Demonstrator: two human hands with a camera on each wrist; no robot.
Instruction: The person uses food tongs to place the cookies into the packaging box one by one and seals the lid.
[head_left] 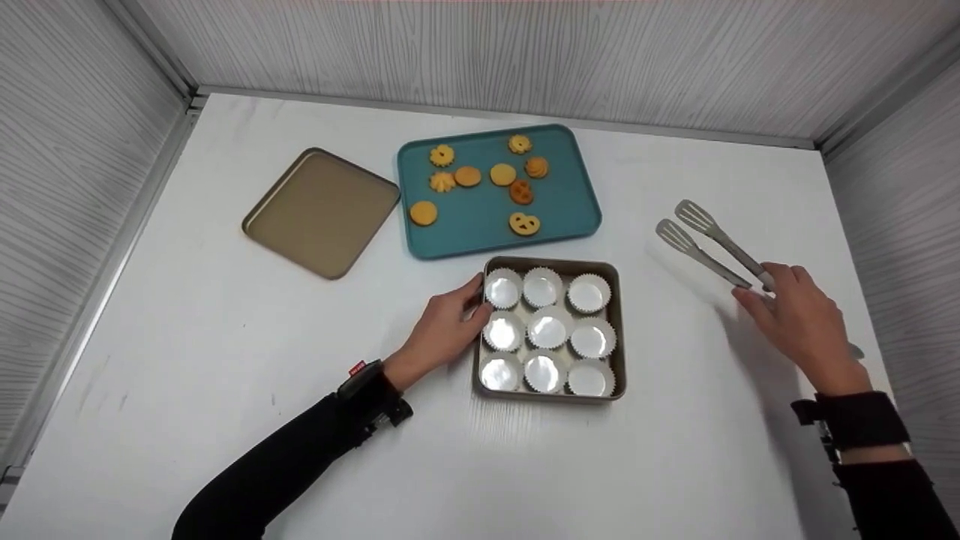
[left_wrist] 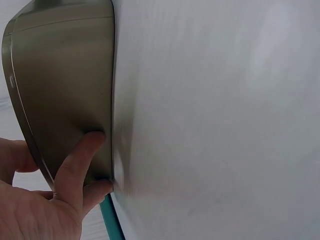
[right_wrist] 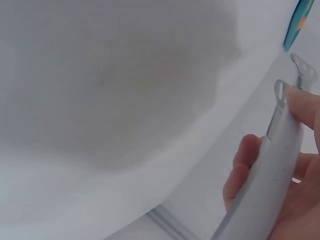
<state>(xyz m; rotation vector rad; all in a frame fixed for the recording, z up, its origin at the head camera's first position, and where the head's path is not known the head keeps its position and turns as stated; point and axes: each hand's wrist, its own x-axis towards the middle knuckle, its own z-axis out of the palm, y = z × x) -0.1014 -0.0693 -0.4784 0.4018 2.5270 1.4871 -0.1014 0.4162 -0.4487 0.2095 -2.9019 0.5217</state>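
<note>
"Gold lid (head_left: 321,214), one, far left. Left hand (head_left: 442,322)?"
"Grip pinching the wall of the tin (left_wrist: 65,80), likely steadying it. Teal tray (head_left: 465,226), one, behind: nine cookies (head_left: 503,175), probably spread for easy reach."
"Tin?"
"One, on the tabletop (head_left: 360,480), nine paper cups (head_left: 548,330) inside. Right hand (head_left: 806,326): grip around tongs (head_left: 736,250), one pair, arms apart."

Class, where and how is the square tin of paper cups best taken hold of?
Probably pinch the tin's left wall from the left, thumb on top: that wall stands upright from the table, while paper cups crowd the inside and the teal tray lies close on the far side.
</note>
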